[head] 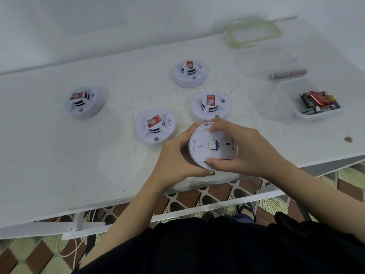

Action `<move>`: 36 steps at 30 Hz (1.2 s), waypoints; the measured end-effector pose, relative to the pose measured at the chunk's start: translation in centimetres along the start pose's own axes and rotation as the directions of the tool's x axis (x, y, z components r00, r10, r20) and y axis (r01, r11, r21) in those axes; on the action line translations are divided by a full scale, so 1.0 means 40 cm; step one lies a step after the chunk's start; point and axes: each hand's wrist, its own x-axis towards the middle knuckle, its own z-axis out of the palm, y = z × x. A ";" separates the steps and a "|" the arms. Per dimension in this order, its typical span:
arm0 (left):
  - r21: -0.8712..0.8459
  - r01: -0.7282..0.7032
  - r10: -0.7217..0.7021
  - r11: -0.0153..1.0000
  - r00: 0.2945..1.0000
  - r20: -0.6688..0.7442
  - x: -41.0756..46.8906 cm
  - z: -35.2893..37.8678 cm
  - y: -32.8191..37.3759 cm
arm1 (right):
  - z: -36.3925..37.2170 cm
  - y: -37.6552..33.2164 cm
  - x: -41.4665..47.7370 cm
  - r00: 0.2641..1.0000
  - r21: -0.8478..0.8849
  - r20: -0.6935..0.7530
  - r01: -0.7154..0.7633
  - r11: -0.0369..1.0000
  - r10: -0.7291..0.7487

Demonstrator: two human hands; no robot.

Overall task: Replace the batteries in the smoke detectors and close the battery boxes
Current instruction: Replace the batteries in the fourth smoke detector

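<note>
Both hands clasp one smoke detector (pixel 203 153), turned underside up, at the near edge of the desk (pixel 59 155). The left grip (pixel 177 155) cups its left rim. The right grip (pixel 243 149) pinches its far and near sides. Four other detectors (pixel 156 127) sit beyond it. Batteries (pixel 318 101) lie in a clear tub (pixel 300 115) on the right.

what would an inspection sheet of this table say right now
surface: white table, scuffed, one brown speck at right.
job's things: four detectors standing on it; fifth detector held underside up; batteries in a clear tub.
clutter: green-rimmed lid; silvery pen-like stick.
hands: left hand and right hand both grip the fifth detector.
cables: white cord on the floor.
surroundings: white wall, patterned floor.
</note>
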 end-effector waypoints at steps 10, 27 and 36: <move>0.017 -0.002 0.002 1.000 1.000 -0.010 0.004 0.004 0.001 | 0.025 -0.010 0.001 0.998 -0.072 -0.047 -0.035 0.997 0.031; 0.107 -0.058 0.076 0.993 0.982 -0.171 -0.017 0.013 -0.015 | 0.040 -0.044 0.004 0.982 -0.020 -0.117 -0.152 0.988 0.149; 0.189 -0.136 0.166 0.973 0.975 -0.151 -0.021 0.013 -0.013 | 0.056 -0.053 -0.006 0.944 0.562 -0.167 -0.147 0.814 0.286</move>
